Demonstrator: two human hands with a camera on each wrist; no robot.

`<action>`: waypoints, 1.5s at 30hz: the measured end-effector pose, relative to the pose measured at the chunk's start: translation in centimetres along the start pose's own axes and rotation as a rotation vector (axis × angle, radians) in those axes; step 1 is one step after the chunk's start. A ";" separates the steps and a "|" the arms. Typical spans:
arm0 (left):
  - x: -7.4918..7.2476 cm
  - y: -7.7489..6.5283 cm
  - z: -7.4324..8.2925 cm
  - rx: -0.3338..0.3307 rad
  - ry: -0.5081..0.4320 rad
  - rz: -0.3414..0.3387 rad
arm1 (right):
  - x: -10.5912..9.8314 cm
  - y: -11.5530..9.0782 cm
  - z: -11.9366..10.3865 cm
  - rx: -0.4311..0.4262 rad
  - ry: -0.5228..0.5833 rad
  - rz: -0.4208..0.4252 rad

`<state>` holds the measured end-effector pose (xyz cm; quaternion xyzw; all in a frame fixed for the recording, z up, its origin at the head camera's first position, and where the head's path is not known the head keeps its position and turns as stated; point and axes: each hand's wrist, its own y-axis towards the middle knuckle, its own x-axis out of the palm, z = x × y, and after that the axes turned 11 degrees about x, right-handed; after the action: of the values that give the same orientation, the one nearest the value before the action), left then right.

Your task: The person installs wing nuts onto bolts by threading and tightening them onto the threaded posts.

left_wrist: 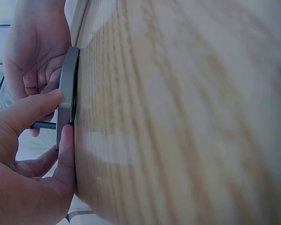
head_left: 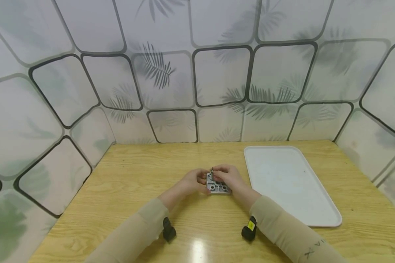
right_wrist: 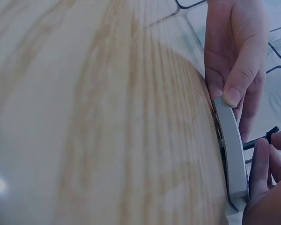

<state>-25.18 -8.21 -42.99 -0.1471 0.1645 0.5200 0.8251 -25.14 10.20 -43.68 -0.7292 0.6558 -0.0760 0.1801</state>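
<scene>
A square grey metal plate (head_left: 218, 189) with several round holes lies on the wooden table in front of me. My left hand (head_left: 192, 181) grips its left side, the thumb near the front corner and the fingers farther back. From the plate's far left corner a dark threaded bolt (right_wrist: 256, 142) sticks up. My right hand (head_left: 229, 178) pinches the bolt near its head between thumb and fingers. In the left wrist view the bolt's threaded shank (left_wrist: 46, 125) shows above the plate, partly covered by fingers.
A white tray (head_left: 291, 186) lies on the table (head_left: 135, 171) to the right, close to my right forearm. Behind the table hangs a patterned curtain-like backdrop (head_left: 222, 76). Each sleeve carries a small black device (head_left: 169, 230) at the wrist.
</scene>
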 end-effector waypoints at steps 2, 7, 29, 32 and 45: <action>0.0 0.0 0.0 -0.002 0.000 -0.002 | 0.0 -0.1 0.0 -0.007 -0.009 0.004; 0.0 0.0 0.1 -0.003 -0.001 -0.001 | 0.0 -0.2 0.1 -0.023 -0.017 0.025; -0.1 0.2 0.1 0.003 0.014 -0.008 | 0.3 0.3 -0.2 -0.043 -0.136 0.128; -0.2 0.2 0.1 -0.001 0.010 -0.003 | 0.1 0.3 -0.4 -0.018 -0.108 0.090; 0.0 0.1 -0.2 0.012 0.006 0.006 | -0.5 0.5 -0.3 0.017 0.073 -0.059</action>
<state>-25.32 -8.22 -43.21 -0.1434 0.1707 0.5210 0.8240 -25.78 10.59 -43.51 -0.7433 0.6396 -0.1135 0.1599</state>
